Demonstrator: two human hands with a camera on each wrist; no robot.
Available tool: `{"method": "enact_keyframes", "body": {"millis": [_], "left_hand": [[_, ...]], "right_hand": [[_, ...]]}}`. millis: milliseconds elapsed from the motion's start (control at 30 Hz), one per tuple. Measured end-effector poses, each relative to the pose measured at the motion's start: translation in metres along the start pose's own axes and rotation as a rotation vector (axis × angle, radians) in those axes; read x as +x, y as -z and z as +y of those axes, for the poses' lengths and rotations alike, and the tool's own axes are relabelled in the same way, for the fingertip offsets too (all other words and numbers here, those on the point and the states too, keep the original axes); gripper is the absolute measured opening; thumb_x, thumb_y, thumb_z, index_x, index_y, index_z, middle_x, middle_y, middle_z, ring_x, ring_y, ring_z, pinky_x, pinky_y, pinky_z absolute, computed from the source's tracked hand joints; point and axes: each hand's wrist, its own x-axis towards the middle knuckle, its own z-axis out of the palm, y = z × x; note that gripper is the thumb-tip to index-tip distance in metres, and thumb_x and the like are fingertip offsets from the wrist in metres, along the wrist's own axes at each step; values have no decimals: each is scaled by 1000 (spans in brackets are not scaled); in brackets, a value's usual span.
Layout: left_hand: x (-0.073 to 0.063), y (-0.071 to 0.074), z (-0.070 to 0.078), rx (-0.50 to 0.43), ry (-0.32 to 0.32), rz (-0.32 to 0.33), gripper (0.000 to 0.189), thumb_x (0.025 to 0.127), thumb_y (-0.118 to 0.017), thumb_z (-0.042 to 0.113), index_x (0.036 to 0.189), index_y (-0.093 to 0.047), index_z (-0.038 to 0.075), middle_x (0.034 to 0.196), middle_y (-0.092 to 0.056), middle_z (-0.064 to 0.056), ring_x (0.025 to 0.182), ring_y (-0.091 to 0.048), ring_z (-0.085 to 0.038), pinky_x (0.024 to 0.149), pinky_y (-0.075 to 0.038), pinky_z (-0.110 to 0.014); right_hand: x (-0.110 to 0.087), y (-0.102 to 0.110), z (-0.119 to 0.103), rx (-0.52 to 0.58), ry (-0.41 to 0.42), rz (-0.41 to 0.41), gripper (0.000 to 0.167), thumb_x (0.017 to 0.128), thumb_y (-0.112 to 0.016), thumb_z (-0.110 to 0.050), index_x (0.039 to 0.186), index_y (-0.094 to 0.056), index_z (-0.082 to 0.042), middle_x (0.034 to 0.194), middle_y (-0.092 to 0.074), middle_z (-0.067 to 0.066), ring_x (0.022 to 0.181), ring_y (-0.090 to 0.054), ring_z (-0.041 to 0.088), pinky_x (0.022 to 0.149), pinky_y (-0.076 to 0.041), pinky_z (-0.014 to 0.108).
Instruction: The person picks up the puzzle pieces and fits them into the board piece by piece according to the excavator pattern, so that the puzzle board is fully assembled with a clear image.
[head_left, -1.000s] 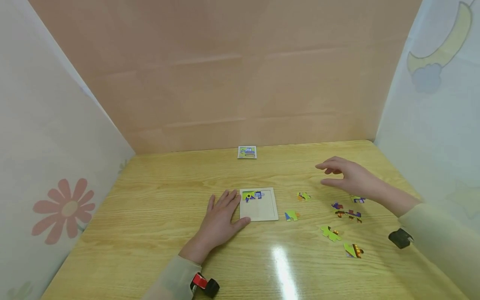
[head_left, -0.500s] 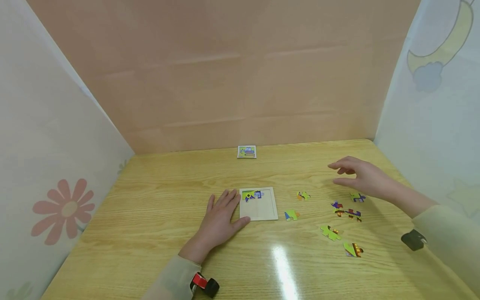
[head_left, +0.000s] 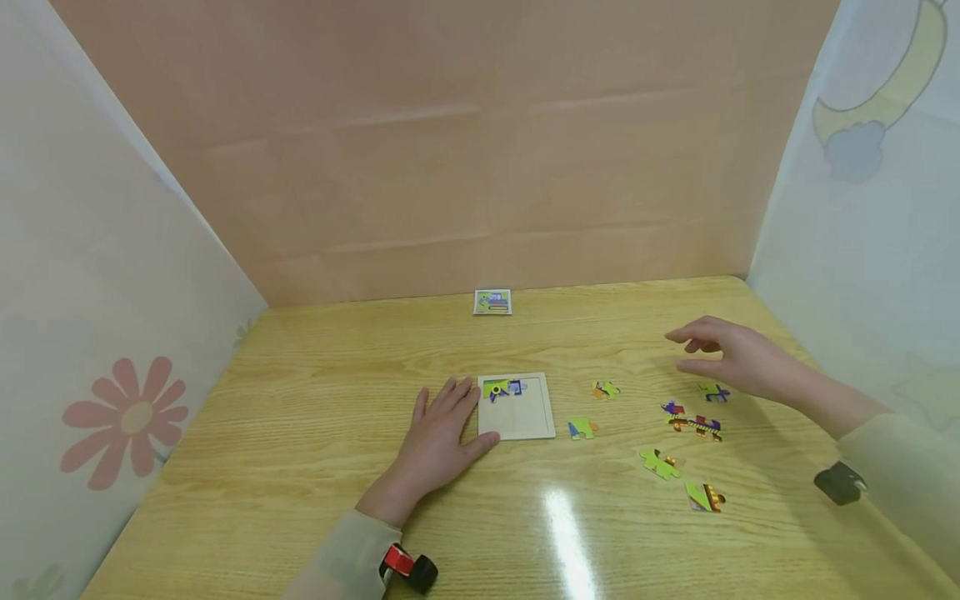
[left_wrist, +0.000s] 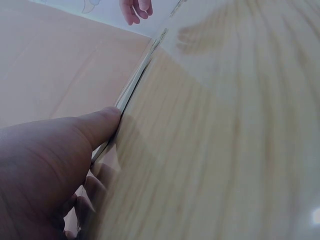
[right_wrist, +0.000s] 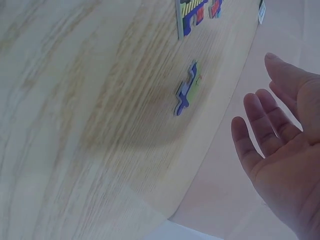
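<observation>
My left hand (head_left: 438, 429) rests flat on the table, its thumb and fingertips touching the left side of a white puzzle tray (head_left: 534, 421). In the tray's upper left lie joined green, yellow and blue puzzle pieces (head_left: 497, 389). Over the right side of the table hovers my right hand (head_left: 731, 354), fingers loosely bent and holding nothing. Closest beneath it is a green-and-purple puzzle piece (head_left: 714, 392), which the right wrist view shows lying apart from the hand. The left wrist view has the left thumb (left_wrist: 102, 122) against the tray's edge.
Loose puzzle pieces lie right of the tray: a green-and-blue piece (head_left: 582, 428), an orange-and-green piece (head_left: 604, 390), a striped red-and-purple piece (head_left: 697, 427), a green piece (head_left: 660, 463) and a green-and-brown piece (head_left: 705, 497). A small picture card (head_left: 492, 302) lies at the back edge.
My right hand has moved to the right above the table, slowing over the last half second. The left hand stays at the tray, and the pieces have not moved.
</observation>
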Motion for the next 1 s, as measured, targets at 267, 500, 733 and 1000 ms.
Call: {"method": "enact_keyframes", "body": {"millis": [267, 500, 733, 1000], "left_hand": [[0, 1, 0, -2, -1, 1, 81, 106, -71, 54, 167, -48, 5, 176, -37, -14, 166, -24, -38, 134, -3, -65], [0, 1, 0, -2, 2, 0, 81, 106, -71, 54, 167, -48, 5, 177, -37, -14, 167, -23, -37, 134, -2, -65], [0, 1, 1, -10, 4, -1, 80, 106, -72, 53, 166, -49, 5, 176, -37, -14, 167, -24, -38, 133, -3, -66], [-1, 1, 1, -11, 3, -1, 80, 106, -71, 54, 166, -49, 5, 176, -37, -14, 167, -24, -38, 134, -3, -66]], "right_hand": [[-7, 0, 11, -16, 9, 16, 46, 100, -85, -19, 142, -72, -3, 134, -74, 10, 113, -72, 29, 97, -61, 44], [-15, 0, 20, -31, 1, 25, 43, 97, -89, -18, 136, -76, -5, 127, -77, 5, 107, -73, 26, 93, -59, 30], [-22, 3, 27, -46, 21, -6, 42, 94, -90, -14, 132, -77, -2, 118, -77, 0, 102, -71, 16, 90, -61, 32], [-27, 5, 32, -19, -11, -63, 45, 92, -92, -15, 134, -77, -4, 120, -78, -1, 105, -70, 13, 91, -60, 30]]}}
